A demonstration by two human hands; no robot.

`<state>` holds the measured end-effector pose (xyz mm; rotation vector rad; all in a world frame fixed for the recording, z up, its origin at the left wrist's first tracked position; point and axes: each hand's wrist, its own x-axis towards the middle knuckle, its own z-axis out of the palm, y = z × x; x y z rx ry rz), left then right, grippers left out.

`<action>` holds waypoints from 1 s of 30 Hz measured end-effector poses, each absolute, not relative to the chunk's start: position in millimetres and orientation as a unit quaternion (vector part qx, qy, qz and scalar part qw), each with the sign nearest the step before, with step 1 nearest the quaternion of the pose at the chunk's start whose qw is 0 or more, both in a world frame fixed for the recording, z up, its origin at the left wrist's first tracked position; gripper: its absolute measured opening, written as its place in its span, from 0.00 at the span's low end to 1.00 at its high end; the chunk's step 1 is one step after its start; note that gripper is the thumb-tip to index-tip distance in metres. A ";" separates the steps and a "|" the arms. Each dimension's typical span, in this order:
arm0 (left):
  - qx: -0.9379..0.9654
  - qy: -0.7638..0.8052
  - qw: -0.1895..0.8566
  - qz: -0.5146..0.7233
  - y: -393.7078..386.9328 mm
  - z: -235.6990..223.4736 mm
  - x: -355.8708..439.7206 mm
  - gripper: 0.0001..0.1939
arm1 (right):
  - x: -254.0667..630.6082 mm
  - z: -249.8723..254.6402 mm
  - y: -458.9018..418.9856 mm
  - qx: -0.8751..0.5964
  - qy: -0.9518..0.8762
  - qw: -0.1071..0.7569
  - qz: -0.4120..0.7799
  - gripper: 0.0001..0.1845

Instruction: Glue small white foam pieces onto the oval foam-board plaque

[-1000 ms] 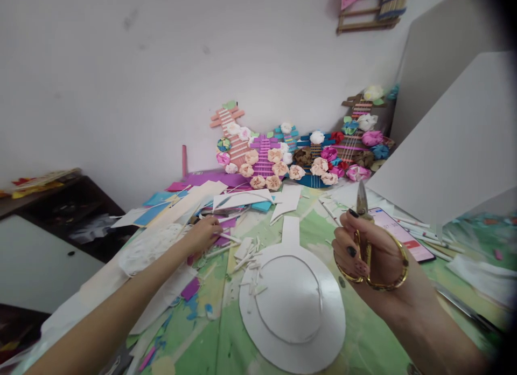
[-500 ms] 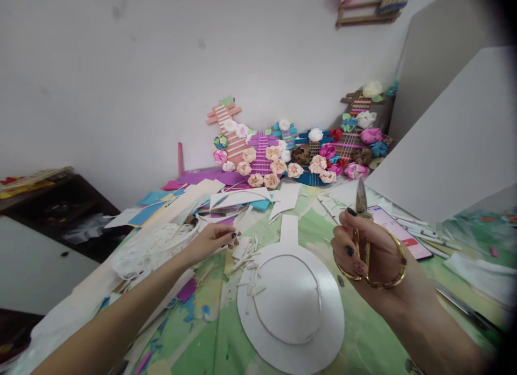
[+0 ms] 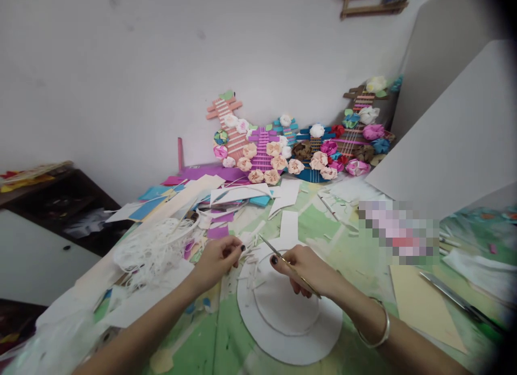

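Observation:
My left hand is closed in a pinch beside the pile of small white paper pieces. A pale strip shows just past its fingertips, but I cannot tell whether they hold it. My right hand grips gold-handled scissors, their blades pointing up and left toward my left fingers. Under the right hand lies a white round cutout with a straight neck. A smaller white disc sits on it, partly hidden by the hand.
Guitar-shaped crafts with paper flowers lean against the wall. Tangled white strips and paper sheets lie to the left and back. Another pair of scissors, cream paper and a blurred-out item are at the right.
My right hand has lowered and moved left over the cutout, turning the scissors from upright to slanting left. The left hand has come slightly down, its fingers drawn together.

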<state>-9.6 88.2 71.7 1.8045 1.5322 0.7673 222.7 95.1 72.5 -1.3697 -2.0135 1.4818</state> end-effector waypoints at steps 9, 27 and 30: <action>0.812 0.547 0.099 0.178 80.4 75.6 -1.6 0.10 | 220.2 57.7 101.0 -0.456 -0.689 0.132 0.548 0.33; 0.810 0.564 0.137 0.079 79.0 67.6 -4.4 0.15 | 212.7 39.4 105.2 -0.456 -0.653 0.089 0.598 0.28; 0.795 0.569 0.169 0.124 79.0 65.0 -5.0 0.15 | 211.5 43.7 103.0 -0.449 -0.646 0.100 0.610 0.30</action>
